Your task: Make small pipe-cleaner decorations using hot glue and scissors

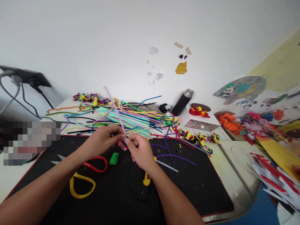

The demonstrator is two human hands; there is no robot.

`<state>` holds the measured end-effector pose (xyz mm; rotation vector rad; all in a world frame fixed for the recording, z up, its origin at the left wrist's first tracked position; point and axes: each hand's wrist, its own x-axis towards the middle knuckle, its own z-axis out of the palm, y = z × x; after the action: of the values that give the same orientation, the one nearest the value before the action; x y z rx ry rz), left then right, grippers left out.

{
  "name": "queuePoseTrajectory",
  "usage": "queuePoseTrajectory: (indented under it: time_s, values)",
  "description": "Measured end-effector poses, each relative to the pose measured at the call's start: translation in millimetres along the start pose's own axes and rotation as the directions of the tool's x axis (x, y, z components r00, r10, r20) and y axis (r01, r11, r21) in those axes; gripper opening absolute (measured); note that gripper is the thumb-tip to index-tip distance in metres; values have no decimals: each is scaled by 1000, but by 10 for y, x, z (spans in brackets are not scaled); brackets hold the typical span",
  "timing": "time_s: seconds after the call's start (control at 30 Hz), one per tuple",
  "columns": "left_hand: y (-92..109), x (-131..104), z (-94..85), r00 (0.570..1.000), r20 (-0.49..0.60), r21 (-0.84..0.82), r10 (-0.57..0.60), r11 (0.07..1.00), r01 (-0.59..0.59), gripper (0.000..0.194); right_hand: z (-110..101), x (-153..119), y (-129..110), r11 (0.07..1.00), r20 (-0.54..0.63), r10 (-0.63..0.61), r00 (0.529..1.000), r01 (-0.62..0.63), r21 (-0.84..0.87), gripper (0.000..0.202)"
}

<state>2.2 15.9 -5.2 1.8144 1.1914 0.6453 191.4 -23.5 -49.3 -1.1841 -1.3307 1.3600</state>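
Note:
A pale lilac pipe cleaner (118, 114) rises, tilted to the left, from between my two hands. My left hand (108, 137) is closed, its fingertips pinching the stem near the lower end. Close against it, my right hand (140, 149) pinches at the bottom end with thumb and forefinger. A small shiny red-pink piece (122, 145) shows just below the fingertips; how it is held is partly hidden. Under the left forearm lie scissors (82, 187) with red and yellow handles. A green fuzzy bundle (114, 158) rests on the mat between my hands.
Many coloured pipe cleaners (131, 118) are heaped behind the black mat (187, 187). By the right forearm lies a yellow-handled tool (147, 179). A black thermos (182, 103) leans near a white box (199, 120). Small fuzzy figures (202, 140) lie at the right.

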Motion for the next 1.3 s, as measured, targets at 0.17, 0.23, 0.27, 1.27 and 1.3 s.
queuePoseTrajectory:
  time_s: [0.17,0.23,0.27,1.27,1.3]
  values:
    - [20,14,25,1000,3,8,14,1000,-14,33,1,-4,-14,999,34,4,999,-2,-53,19]
    - [52,9,36,999,-6,50,38,998,-38,30,-2,-1,-9,998,44,4,999,-1,-69,20]
    - [69,4,40,999,-14,77,51,996,-50,28,-3,0,-4,997,45,6,999,-2,-76,20]
    - [12,41,44,998,46,-202,-46,978,55,34,-5,23,50,1000,-2,6,1000,-6,3,18]
    - [17,41,28,997,62,-209,-49,976,61,32,-6,21,46,1000,-4,4,1000,-4,7,18]
